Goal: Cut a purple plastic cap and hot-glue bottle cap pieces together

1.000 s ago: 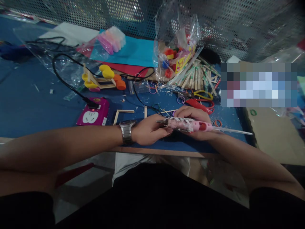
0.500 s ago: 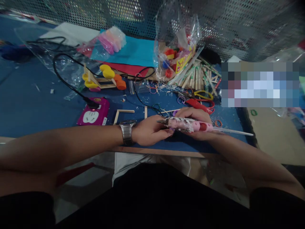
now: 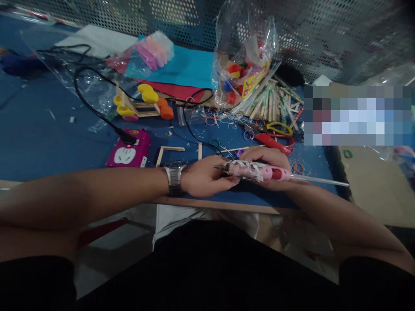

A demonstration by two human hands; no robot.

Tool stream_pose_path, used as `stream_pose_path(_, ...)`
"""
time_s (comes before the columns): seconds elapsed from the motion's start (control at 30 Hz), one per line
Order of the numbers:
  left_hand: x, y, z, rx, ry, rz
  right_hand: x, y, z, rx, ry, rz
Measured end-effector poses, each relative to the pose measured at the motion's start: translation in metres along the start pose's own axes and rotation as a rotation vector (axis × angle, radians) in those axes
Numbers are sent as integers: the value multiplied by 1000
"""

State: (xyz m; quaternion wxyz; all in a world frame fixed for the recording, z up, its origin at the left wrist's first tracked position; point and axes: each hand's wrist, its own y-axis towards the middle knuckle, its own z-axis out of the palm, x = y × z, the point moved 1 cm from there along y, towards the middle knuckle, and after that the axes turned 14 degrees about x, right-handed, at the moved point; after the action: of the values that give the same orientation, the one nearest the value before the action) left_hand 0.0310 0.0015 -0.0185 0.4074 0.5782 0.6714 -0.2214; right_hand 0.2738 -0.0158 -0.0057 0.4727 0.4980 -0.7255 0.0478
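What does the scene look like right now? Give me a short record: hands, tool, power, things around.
Right hand: holding the pink glue gun
Left hand: beside the nozzle; grip unclear
Glue stick: clear, protruding from the gun's rear
Socket box: purple, black plug inserted
Scissors: red and yellow handles, beyond right hand

No wording legible. Yellow label (image 3: 249,86) in clear bag (image 3: 223,41): print too small to read. Sticker (image 3: 133,131) on purple power socket (image 3: 146,149), green marks on sticks (image 3: 271,103): likewise unreadable.
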Motion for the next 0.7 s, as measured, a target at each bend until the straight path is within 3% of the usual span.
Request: stream_pose_path(0.7,-2,0,-1,4,49,-20,-1,-1,0,7,-8,10)
